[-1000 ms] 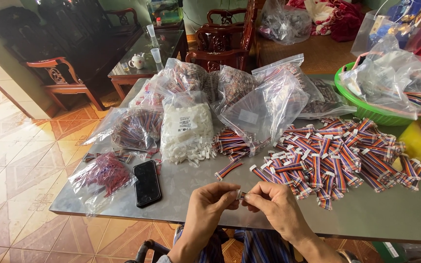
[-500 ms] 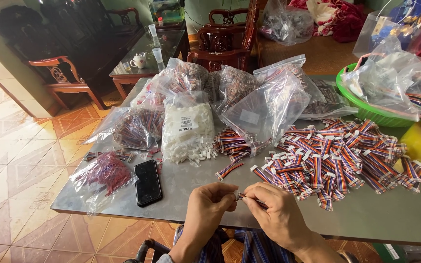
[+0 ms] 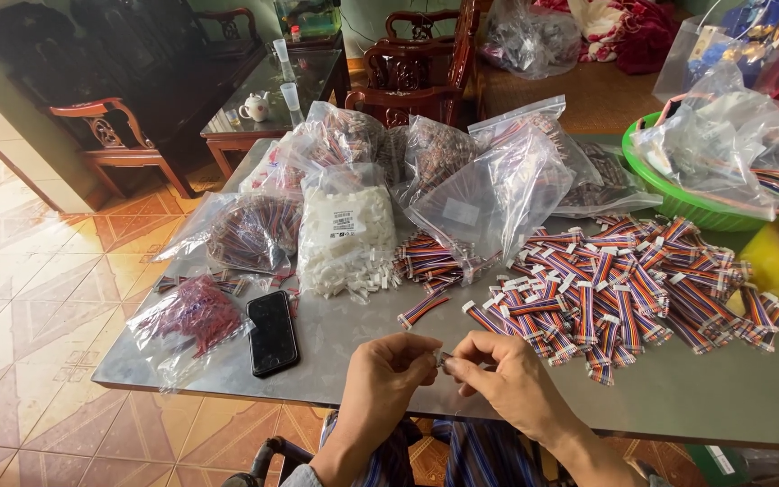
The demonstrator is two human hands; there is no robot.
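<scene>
Little has changed since the earlier frame: at the grey bench (image 3: 678, 397), lower centre, the left hand (image 3: 388, 372) and right hand (image 3: 503, 379) still pinch a small connector piece (image 3: 444, 359) together. Striped cable bundles (image 3: 624, 289) lie right, a black phone (image 3: 272, 332) left.

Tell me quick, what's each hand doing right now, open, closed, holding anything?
Left hand: closed, fingertips pinching a small part that is too small to identify.
Right hand: closed, pinching the same small part from the other side.
</scene>
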